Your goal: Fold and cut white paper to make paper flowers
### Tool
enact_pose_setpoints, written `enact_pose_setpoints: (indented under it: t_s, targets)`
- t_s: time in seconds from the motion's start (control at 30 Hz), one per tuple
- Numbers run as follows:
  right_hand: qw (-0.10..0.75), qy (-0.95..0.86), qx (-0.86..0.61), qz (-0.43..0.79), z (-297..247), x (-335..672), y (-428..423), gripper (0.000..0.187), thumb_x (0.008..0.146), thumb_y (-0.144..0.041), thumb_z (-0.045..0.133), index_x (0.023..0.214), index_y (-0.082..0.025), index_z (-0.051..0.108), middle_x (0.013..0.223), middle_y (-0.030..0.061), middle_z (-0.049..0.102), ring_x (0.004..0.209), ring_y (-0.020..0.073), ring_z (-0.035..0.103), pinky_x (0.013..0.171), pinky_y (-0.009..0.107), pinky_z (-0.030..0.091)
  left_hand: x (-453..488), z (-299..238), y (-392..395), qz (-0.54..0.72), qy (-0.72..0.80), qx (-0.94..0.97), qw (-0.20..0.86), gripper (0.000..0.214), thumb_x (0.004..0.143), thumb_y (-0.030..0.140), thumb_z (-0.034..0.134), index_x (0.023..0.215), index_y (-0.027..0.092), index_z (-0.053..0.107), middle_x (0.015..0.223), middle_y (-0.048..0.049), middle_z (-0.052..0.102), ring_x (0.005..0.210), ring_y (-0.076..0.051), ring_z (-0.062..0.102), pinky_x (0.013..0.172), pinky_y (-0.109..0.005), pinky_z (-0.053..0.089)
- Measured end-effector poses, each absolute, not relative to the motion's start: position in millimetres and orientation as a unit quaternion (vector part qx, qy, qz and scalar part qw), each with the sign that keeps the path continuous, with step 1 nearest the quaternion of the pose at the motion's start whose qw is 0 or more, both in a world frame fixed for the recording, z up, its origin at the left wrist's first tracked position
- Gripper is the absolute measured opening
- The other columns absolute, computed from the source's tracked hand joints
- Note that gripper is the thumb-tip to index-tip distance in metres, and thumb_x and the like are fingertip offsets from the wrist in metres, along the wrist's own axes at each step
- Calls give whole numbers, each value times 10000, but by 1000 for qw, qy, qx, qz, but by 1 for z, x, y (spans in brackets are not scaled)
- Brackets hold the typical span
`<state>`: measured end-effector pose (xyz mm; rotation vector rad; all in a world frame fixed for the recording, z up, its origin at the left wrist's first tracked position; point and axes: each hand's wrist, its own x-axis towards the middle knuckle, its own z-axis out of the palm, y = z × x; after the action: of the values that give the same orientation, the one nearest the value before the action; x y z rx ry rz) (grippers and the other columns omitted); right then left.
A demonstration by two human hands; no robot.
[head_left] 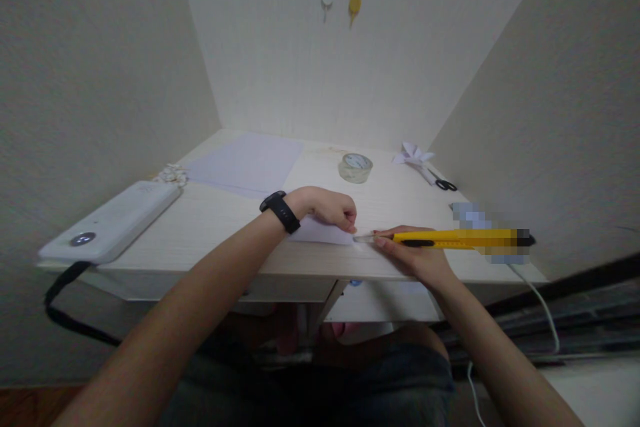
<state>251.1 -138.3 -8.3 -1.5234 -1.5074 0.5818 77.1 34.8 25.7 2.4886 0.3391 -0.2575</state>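
Observation:
A narrow white piece of paper [320,232] lies near the table's front edge. My left hand [333,208], a dark watch on its wrist, presses down on it with curled fingers, and part of the sheet is hidden below. My right hand [413,255] grips a yellow utility knife [435,239] lying sideways across the fingers. Its bare blade points left and reaches the paper's right end, close to my left fingertips. Beyond my hands stands a roll of clear tape [355,168].
Large white sheets [250,160] lie at the back left. A white power bank-like device [113,220] with a black strap sits on the left edge. Black-handled scissors [445,184] and a folded paper flower [414,155] are at the back right. A white cable [543,304] hangs at right.

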Motion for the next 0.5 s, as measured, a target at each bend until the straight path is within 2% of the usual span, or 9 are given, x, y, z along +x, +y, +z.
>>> enact_pose_setpoints:
  t_s: [0.2, 0.33, 0.5]
  targets:
    - [443, -620, -609, 220, -8, 251, -139, 306, 750, -525, 727, 795, -228, 781, 859, 72, 779, 791, 259, 706, 766, 390, 571, 75, 30, 29, -108, 144, 938, 295, 270, 800, 383, 588, 840, 132, 677, 742, -19, 646, 666, -143, 513, 589, -252, 371]
    - [445, -620, -606, 225, -7, 250, -139, 304, 760, -529, 714, 800, -234, 777, 854, 62, 773, 799, 252, 701, 766, 378, 564, 73, 34, 21, -122, 166, 945, 254, 269, 815, 348, 560, 866, 124, 700, 781, -41, 676, 678, -151, 531, 600, -259, 382]
    - [449, -601, -617, 237, -9, 249, -139, 316, 734, -525, 736, 814, -222, 775, 824, 60, 764, 769, 240, 689, 728, 363, 557, 73, 37, 11, -125, 194, 946, 230, 241, 803, 301, 587, 870, 121, 733, 814, -55, 712, 677, -149, 547, 614, -260, 386]
